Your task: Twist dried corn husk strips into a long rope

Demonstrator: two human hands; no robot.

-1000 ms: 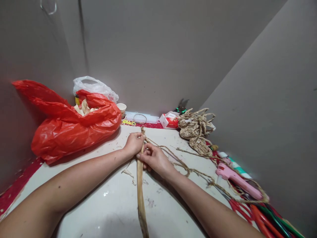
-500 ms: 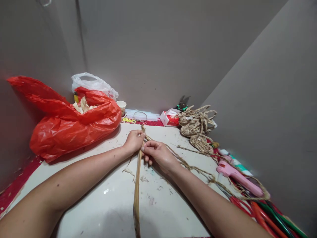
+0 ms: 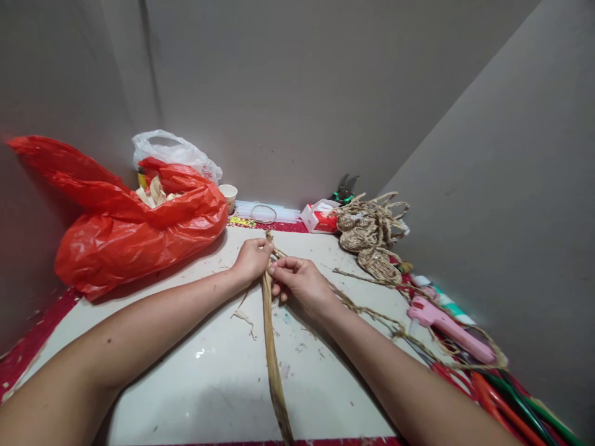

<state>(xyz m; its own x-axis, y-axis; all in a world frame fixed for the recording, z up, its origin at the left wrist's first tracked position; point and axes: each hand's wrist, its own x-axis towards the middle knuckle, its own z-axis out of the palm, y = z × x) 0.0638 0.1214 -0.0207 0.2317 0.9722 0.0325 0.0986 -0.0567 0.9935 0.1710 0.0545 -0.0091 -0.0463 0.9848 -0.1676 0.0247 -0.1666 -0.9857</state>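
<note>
A long, flat tan strip of dried plant fibre [image 3: 271, 347] runs from between my hands down past the front edge of the white board [image 3: 209, 371]. My left hand [image 3: 252, 258] is closed, pinching the fibre just below its knotted upper end [image 3: 269, 236]. Close beside it, my right hand [image 3: 300, 284] pinches the strip between thumb and forefinger, its other fingers curled. From behind my right hand a twisted fibre cord [image 3: 353, 305] trails off to the right.
A red plastic bag [image 3: 144, 241] with pale strips stands left, a paper cup [image 3: 229, 197] behind it. Coiled woven fibre pieces [image 3: 372, 232] lie at back right, near pliers [image 3: 345, 189] and a tissue pack [image 3: 320, 217]. A pink glue gun [image 3: 450, 328] lies right, scissors [image 3: 497, 396] nearer.
The lower end of the fibre strip has swung to the right. Both hands stay pinched at nearly the same place, and the view has shifted slightly.
</note>
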